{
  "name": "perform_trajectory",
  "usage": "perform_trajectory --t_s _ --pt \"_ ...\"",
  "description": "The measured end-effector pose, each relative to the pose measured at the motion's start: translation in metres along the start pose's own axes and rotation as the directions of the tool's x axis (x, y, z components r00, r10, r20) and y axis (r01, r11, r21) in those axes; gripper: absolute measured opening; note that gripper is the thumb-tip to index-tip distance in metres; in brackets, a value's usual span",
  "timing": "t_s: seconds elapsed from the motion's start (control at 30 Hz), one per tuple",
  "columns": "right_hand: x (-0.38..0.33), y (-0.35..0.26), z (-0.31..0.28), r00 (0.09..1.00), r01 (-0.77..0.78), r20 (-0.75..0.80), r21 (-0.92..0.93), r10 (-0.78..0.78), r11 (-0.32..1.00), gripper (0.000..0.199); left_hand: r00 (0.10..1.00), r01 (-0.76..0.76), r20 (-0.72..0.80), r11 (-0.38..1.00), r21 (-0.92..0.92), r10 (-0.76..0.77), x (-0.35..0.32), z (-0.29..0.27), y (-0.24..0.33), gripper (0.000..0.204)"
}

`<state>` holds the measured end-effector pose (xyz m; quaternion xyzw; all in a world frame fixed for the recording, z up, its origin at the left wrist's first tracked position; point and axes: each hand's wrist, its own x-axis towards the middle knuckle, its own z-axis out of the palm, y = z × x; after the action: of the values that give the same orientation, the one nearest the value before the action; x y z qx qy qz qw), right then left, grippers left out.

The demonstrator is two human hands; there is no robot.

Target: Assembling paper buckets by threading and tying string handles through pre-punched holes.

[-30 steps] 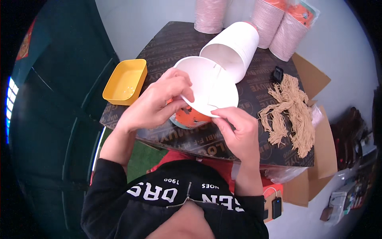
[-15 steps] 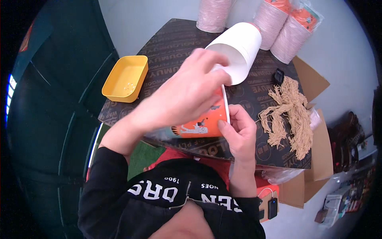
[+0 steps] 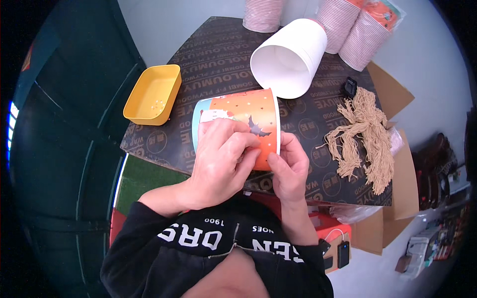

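Observation:
An orange and light-blue printed paper bucket (image 3: 233, 103) lies on its side at the table's near edge, its white rim toward the right. My right hand (image 3: 292, 166) grips that rim, thumb outside and fingers at the open end. Against the printed side rests my left hand (image 3: 223, 161), fingers curled and thumb pressed to the fingertips below a printed bat. Whatever sits in that pinch is hidden. Just beyond lies a larger-looking white bucket (image 3: 303, 49), also on its side, its mouth facing me.
A yellow tray (image 3: 171, 97) with small bits inside stands at the left edge of the dark table (image 3: 208, 64). Tan cord bundles (image 3: 370, 134) and a small black device (image 3: 350, 87) lie right. Wrapped bucket stacks (image 3: 339, 22) stand behind; an open carton (image 3: 402, 174) is beside the table.
My left hand has come down from near the white bucket's mouth to the printed bucket's side. The printed bucket has rolled, showing a different part of its print. My right hand stays on the rim.

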<state>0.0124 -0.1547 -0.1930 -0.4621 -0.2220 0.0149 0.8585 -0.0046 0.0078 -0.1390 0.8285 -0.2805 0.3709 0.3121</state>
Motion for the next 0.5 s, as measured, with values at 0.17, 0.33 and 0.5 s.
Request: perform_trajectory --t_s 0.17,0.33,0.5 --pt "-0.003 0.006 0.008 0.999 0.046 -0.009 0.017 -0.046 0.999 0.028 1.0 0.015 -0.017 1.0 0.005 -0.015 -0.004 0.006 -0.003 0.03" --pt "-0.006 0.014 0.008 0.997 0.08 0.009 -0.052 -0.079 0.995 0.026 0.999 0.033 -0.009 0.998 -0.047 -0.033 -0.005 0.007 -0.007 0.029" --pt "-0.004 0.024 0.007 0.976 0.216 0.03 -0.307 -0.218 0.927 0.021 0.999 0.046 -0.005 0.994 -0.099 -0.047 -0.008 0.008 -0.013 0.031"
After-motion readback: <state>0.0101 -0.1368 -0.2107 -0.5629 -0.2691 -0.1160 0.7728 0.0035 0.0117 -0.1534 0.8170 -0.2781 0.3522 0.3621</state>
